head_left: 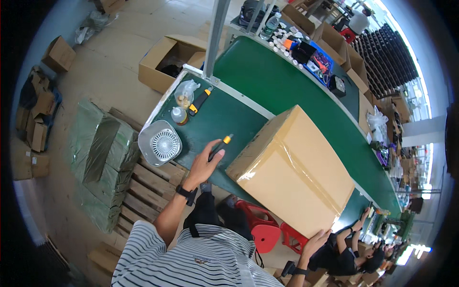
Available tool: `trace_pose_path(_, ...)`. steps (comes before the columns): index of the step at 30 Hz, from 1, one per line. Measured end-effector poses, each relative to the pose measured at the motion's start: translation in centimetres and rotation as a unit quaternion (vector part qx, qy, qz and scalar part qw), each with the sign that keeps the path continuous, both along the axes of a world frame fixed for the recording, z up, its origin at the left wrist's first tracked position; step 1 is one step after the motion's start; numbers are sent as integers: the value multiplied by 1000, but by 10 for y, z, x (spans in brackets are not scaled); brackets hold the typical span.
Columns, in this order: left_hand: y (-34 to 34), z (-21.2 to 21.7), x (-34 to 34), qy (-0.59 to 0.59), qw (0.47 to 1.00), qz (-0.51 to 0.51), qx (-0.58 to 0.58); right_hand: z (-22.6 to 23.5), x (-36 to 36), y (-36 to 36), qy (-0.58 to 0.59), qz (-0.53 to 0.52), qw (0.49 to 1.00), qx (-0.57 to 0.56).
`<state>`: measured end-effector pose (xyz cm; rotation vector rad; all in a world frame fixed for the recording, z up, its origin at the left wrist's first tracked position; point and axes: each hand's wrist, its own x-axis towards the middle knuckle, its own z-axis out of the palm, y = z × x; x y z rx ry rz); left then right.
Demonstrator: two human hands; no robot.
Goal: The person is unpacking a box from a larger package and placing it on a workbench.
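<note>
My left hand (204,165) is closed around a utility knife (219,147) with a dark handle and yellow front end; its tip points toward the large taped cardboard box (301,167), apart from it. The box lies on the green worktable (224,119), reaching past the near edge. At the box's near right corner, my right hand (315,243) grips the edge, some fingers hidden. Left of the knife stands a grey plastic tub (160,142) with a slotted bottom. Beyond it are a small dropper bottle (179,115), a plastic bag of small pieces (185,94) and a yellow-and-black cutter (200,101).
A metal post (216,38) rises from the table's far rim. Red stools (264,234) stand under the near edge. On the left, a green-wrapped bundle (103,158) rests by a wooden pallet (148,186). A co-worker in black (334,253) sits at the right.
</note>
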<state>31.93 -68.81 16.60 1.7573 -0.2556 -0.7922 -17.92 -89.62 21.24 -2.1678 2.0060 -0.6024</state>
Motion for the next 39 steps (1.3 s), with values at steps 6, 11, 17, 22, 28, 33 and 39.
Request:
trace_pose_path(6,-51,61,44,-284,946,-153,-32,-13,20,-17,14,-98,994,-47)
trace_pose_path(11,-105,61,77,-342,925,-163,-27,-11,23,-17,-2,-79,996,-45)
trace_pose_path(17,-143,50,86,-321,924,-197,-72,0,40,-9,-32,-85,995,-47)
trace_pose_path(22,-147,47,91,-342,913,-206,-86,-2,40,-8,-49,-89,994,-48)
trace_pose_path(28,-141,52,105,-346,911,-213,-73,1,44,-7,-48,-91,994,-39)
trace_pose_path(33,-138,45,109,-347,905,-239,-54,0,42,-8,-40,-93,994,-38)
trace_pose_path(39,-145,51,114,-383,881,-266,-83,-2,39,-8,-38,-96,994,-44)
